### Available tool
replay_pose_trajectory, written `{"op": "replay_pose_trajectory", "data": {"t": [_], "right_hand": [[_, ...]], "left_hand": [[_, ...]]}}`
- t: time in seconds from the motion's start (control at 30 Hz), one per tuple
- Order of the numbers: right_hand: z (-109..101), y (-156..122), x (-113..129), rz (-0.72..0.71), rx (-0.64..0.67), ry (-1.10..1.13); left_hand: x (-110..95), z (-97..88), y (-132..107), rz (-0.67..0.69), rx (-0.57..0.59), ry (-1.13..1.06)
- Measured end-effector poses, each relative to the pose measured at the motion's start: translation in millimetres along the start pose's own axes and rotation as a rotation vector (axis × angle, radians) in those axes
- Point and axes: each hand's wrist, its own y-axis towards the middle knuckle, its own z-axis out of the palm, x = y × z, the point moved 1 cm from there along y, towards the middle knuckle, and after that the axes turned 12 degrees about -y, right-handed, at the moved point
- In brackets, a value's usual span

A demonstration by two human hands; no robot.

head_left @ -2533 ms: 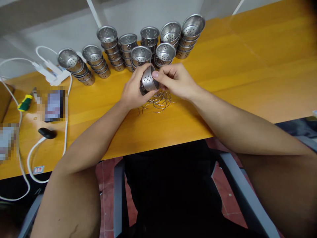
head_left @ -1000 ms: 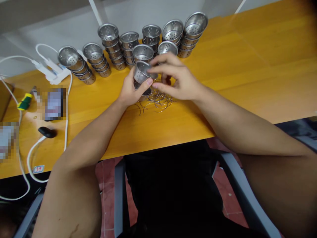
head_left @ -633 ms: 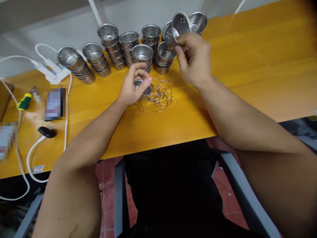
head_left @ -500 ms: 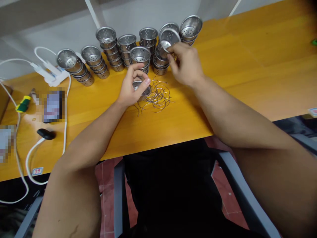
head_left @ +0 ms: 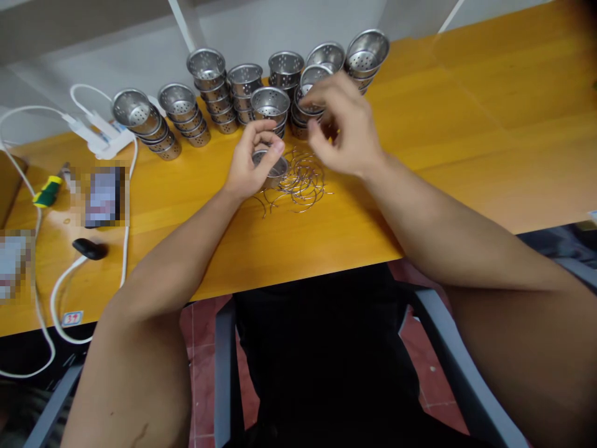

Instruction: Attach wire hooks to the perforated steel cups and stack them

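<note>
My right hand (head_left: 347,127) is just in front of a stack of perforated metal strainer cups. Its fingers are curved, apart and slightly blurred, and nothing shows between them. The top cup (head_left: 316,79) of that stack sits behind my fingertips, partly covered by them. My left hand (head_left: 254,158) rests on the table with fingers loosely bent and thumb apart. Beside its palm stands a single strainer cup (head_left: 278,169), partly hidden by the thumb. A tangle of thin curved wires (head_left: 305,183), like small handles, lies to the right of that cup.
More stacks of strainer cups (head_left: 212,93) line the table's back edge. At the left are a white power strip (head_left: 109,143), cables, a blurred-out phone (head_left: 103,198), a black mouse (head_left: 89,249) and a yellow-green screwdriver handle (head_left: 47,191). Chair arms (head_left: 222,367) flank my lap.
My right hand has let go of the strainer cup, which now sits on the stack, and has drawn back slightly toward me. The left hand keeps its pose. The view has shifted slightly.
</note>
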Motion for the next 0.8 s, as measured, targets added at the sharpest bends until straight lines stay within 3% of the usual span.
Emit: {"op": "replay_pose_trajectory", "data": {"t": [0.13, 0.23, 0.33, 0.47, 0.53, 0.63, 0.8], "right_hand": [[26, -16, 28, -0.192, 0.326, 0.065], [39, -23, 28, -0.281, 0.421, 0.081], [34, -20, 27, -0.210, 0.352, 0.076], [6, -8, 28, 0.027, -0.025, 0.118], [-5, -4, 27, 0.042, -0.152, 0.085], [-6, -3, 25, 0.011, -0.081, 0.017], [17, -12, 31, 0.055, 0.102, 0.113]], "left_hand": [[-11, -1.5, -1, -0.024, 0.037, -0.089], [-17, 0.4, -2, -0.077, 0.035, -0.091], [-11, 1.2, 0, -0.013, -0.042, -0.107], [5, -3.1, 0, 0.005, -0.110, -0.170], [7, -4.2, -1, -0.045, -0.062, -0.171], [4, -0.5, -1, -0.125, -0.001, -0.079], [-2, 9.9, 0, -0.117, 0.013, -0.096]]}}
